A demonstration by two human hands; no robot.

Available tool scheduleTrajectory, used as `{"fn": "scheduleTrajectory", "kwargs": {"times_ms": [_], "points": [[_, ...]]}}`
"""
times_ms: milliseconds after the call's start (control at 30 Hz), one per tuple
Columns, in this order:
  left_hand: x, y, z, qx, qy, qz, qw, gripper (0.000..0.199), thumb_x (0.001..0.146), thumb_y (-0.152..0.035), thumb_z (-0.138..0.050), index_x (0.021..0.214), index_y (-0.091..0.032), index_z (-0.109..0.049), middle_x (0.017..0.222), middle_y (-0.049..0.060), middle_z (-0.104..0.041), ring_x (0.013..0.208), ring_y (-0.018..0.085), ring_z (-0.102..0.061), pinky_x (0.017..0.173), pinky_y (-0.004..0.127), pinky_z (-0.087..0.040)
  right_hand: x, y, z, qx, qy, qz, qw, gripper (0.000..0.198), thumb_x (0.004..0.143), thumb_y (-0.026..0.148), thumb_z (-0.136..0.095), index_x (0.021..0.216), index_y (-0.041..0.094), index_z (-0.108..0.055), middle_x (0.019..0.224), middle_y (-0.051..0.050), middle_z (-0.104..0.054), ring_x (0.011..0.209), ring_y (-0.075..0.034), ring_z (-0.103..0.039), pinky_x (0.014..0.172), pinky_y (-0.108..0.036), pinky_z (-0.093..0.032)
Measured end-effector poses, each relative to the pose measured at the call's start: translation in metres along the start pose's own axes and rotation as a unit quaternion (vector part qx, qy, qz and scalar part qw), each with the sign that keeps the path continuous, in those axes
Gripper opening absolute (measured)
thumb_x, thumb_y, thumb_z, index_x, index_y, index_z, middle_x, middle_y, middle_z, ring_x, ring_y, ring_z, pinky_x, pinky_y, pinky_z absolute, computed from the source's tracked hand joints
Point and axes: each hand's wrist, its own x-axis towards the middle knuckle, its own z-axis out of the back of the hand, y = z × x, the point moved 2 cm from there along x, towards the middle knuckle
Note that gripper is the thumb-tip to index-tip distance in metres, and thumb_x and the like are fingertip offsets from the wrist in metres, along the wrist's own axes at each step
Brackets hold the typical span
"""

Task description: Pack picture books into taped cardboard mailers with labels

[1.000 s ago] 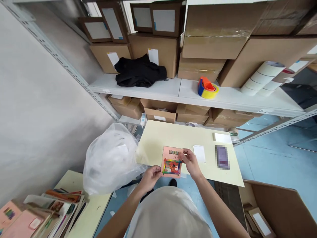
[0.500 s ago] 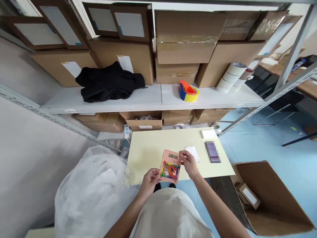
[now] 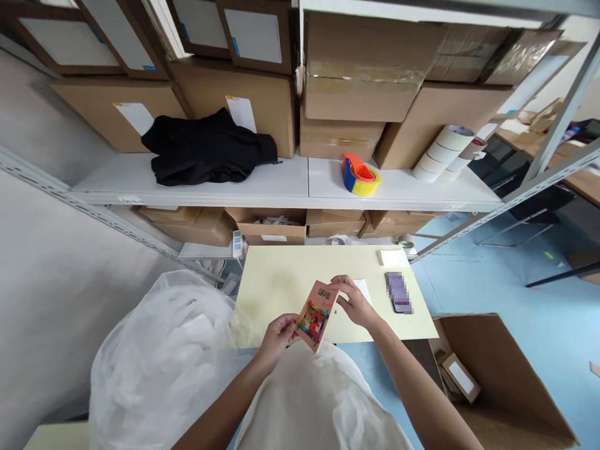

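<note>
Head view: 1 pink booklet (image 3: pixel 315 317), tilted, held at near edge of 1 pale table (image 3: pixel 276 275). Left hand (image 3: pixel 277 340) clamped on lower left edge; right hand (image 3: pixel 354 301), curled, pinching upper right corner; hands apart, booklet between. 2 forearms (image 3: pixel 415 375) angle inward. On table: 1 pixelated purple item (image 3: pixel 398 292), 1 white stack (image 3: pixel 394 258). Shelf (image 3: pixel 323 181) beyond: 1 tape dispenser (image 3: pixel 360 177), 1 black garment (image 3: pixel 210 151).
</note>
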Motion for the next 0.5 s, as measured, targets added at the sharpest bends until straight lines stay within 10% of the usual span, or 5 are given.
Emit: {"fn": "scheduleTrajectory", "kwargs": {"times_ms": [233, 500], "points": [[-0.012, -0.039, -0.018, 0.067, 0.027, -0.099, 0.993, 0.057, 0.076, -0.067, -0.048, 0.101, -0.020, -0.068, 0.112, 0.011, -0.066, 0.113, 0.027, -0.056, 0.096, 0.039, -0.042, 0.029, 0.007, 0.025, 0.006, 0.045, -0.046, 0.998, 0.020, 0.086, 0.038, -0.052, 0.092, 0.025, -0.067, 0.085, -0.004, -0.067, 0.085, -0.021, -0.060, 0.081, -0.036, -0.048], [-0.015, -0.055, -0.027, 0.189, -0.074, -0.202, 0.958, 0.028, 0.081, -0.046, -0.058, 0.082, -0.018, -0.062, 0.072, 0.002, -0.062, 0.070, 0.016, -0.060, 0.067, 0.025, -0.048, 0.032, 0.002, 0.018, 0.092, 0.046, -0.127, 0.987, 0.034, 0.084, 0.041, -0.051, 0.109, 0.023, -0.067, 0.083, -0.002, -0.064, 0.066, -0.015, -0.054, 0.058, -0.027, -0.048]]}}
